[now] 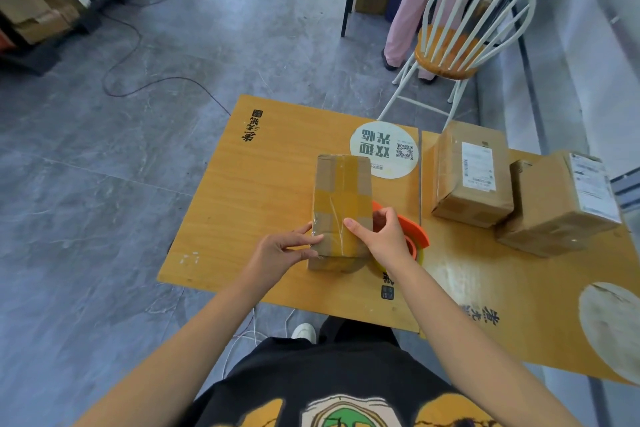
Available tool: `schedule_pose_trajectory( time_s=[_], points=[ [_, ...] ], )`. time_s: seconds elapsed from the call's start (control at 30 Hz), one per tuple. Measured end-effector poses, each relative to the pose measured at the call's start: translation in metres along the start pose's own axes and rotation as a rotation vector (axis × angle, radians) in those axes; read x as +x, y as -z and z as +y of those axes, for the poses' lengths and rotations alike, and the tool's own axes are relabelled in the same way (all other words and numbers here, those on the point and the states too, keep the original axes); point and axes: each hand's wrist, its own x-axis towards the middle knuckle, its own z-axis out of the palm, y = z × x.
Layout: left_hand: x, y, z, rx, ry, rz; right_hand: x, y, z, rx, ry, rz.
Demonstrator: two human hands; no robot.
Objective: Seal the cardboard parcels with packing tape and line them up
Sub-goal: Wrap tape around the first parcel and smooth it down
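Observation:
A long cardboard parcel (341,198) with tape strips across its top lies on the wooden table (263,184). My left hand (280,250) holds the parcel's near left corner with thumb and fingers. My right hand (382,234) grips the near right edge, thumb on top. Behind that hand, an orange tape dispenser (417,234) lies on the table, partly hidden. To the right, two more parcels with white labels stand side by side: one (471,177) nearer the middle, the other (561,204) further right.
A white chair with a wooden seat (446,55) stands beyond the table's far edge, and a person in pink trousers (412,10) stands behind it. Round stickers (384,149) mark the tabletop. Shelves of cardboard (41,0) fill the far left.

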Motion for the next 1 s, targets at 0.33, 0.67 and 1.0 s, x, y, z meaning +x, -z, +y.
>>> schedule_pose_trajectory(
  time_s=[0.33,0.67,1.0],
  points=[
    [0.005,-0.010,-0.011,0.408,-0.174,0.017,-0.002,-0.001,-0.005,-0.164,-0.029,0.015],
    [0.037,-0.003,0.028,0.381,0.130,0.022,-0.004,0.015,-0.018,-0.057,-0.035,-0.173],
    [0.044,-0.024,0.016,0.050,0.305,0.144,-0.003,-0.001,-0.014,0.074,-0.116,-0.117]
  ],
)
